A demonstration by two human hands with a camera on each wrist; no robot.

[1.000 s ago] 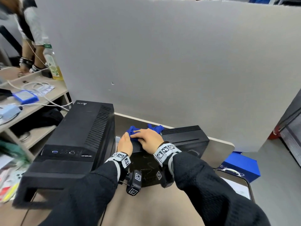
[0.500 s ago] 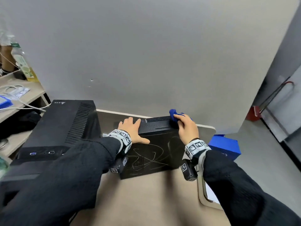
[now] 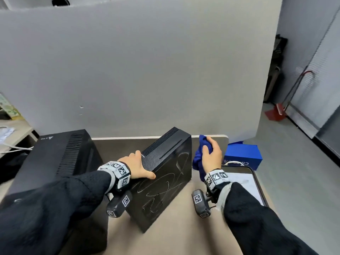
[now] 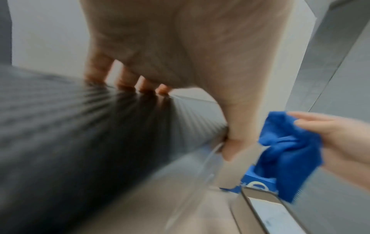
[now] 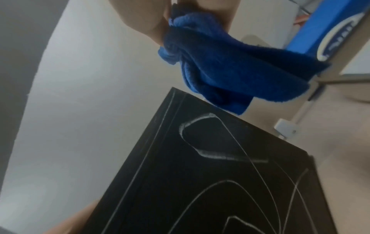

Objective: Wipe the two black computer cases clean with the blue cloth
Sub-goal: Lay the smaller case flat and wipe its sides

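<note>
Your left hand clasps the smaller case on the desk; its chalky scrawls remain, and it may tip if you push hard. Your right hand, its grip bunched on the blue cloth, hangs beside it. The larger case waits left.
</note>
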